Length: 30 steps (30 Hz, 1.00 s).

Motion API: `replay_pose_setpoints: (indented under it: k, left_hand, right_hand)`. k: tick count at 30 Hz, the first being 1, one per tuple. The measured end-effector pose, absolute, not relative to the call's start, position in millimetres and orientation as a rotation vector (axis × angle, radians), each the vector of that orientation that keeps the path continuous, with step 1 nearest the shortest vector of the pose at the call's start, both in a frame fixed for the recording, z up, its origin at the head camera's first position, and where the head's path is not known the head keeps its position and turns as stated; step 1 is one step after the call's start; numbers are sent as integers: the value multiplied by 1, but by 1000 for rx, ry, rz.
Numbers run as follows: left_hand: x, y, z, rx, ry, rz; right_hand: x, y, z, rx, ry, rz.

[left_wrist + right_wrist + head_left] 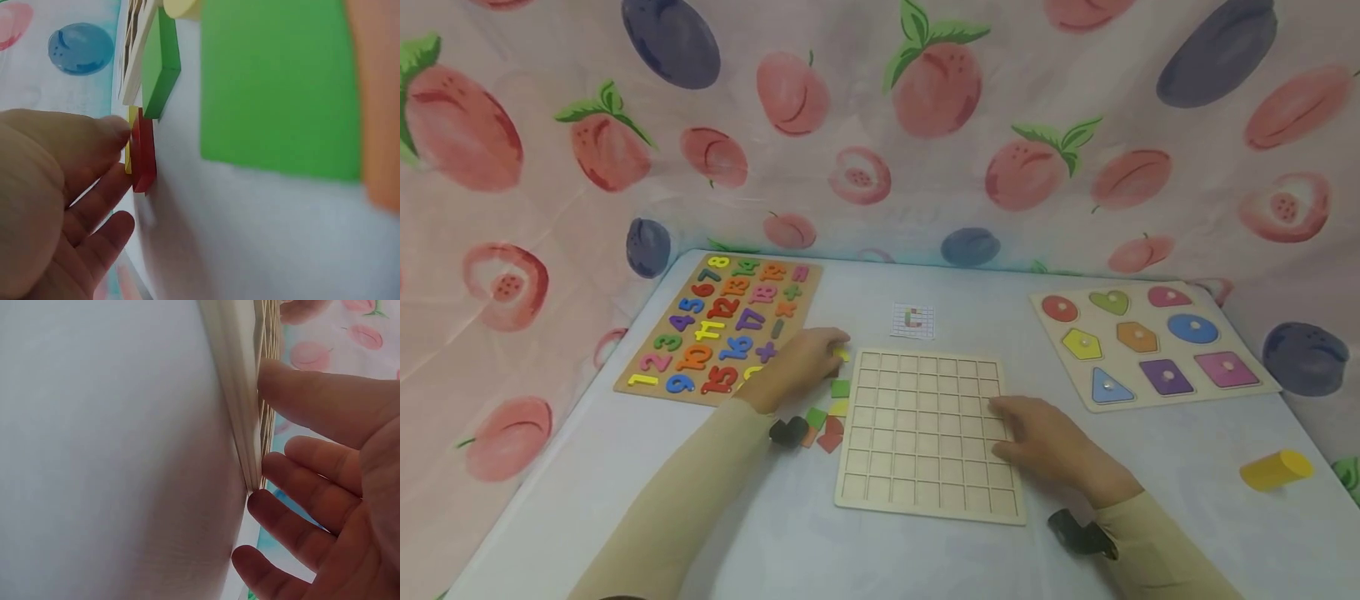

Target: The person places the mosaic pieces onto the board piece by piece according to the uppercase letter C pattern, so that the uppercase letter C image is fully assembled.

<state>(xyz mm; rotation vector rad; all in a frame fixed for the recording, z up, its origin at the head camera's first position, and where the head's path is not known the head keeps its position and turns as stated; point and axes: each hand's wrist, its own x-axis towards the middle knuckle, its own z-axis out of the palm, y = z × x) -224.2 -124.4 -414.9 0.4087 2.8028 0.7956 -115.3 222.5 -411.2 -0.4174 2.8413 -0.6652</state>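
1. The left hand is at the board's upper left, thumb tip against a yellow tile and a red tile. Its lower fingers are spread; whether it pinches either tile I cannot tell.
2. The right hand touches the board's right edge, thumb and fingers apart.
3. The grid board lies flat on the table, between the hands.
4. Beside its left edge lie more tiles: green, yellow, red and orange.
5. A pattern card lies just beyond the board.
6. The number board is at left, the shape board at right, a yellow cylinder nearer.
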Motion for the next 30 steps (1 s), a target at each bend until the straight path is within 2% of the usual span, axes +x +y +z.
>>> replay_pose_setpoints:
  k: [30]
  left_hand:
    - [-216, -136, -412, 204, 2708, 866]
  right_hand:
    - [-114, 226, -409, -334, 2803, -711]
